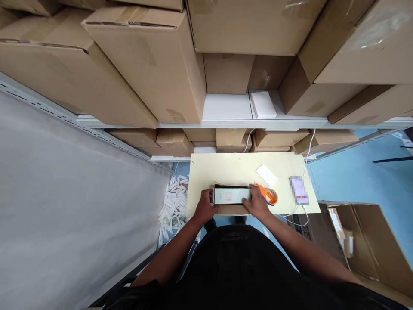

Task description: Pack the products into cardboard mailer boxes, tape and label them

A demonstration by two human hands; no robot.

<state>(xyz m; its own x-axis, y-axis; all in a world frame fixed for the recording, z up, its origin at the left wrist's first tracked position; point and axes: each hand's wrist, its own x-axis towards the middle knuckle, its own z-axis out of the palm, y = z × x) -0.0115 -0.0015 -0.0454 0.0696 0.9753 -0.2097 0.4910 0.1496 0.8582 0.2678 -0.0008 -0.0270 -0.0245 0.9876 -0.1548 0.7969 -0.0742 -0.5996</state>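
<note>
A small cardboard box (230,209) lies at the front edge of the pale yellow table (222,165). Its top is open, and a long pale box (232,196) with faint pink print fills it. My left hand (205,206) grips the cardboard at the left end. At the right end my right hand (256,203) is closed round the cardboard, its thumb resting on the pale box. Just right of that hand lies an orange tape dispenser (269,196), partly hidden by the fingers. A white card (266,175) lies behind the dispenser.
A phone (299,190) with a white cable (303,221) lies at the table's right. Shelves stacked with cardboard cartons (151,60) rise behind. White scraps (174,202) litter the floor at left. A large open carton (380,241) stands at right.
</note>
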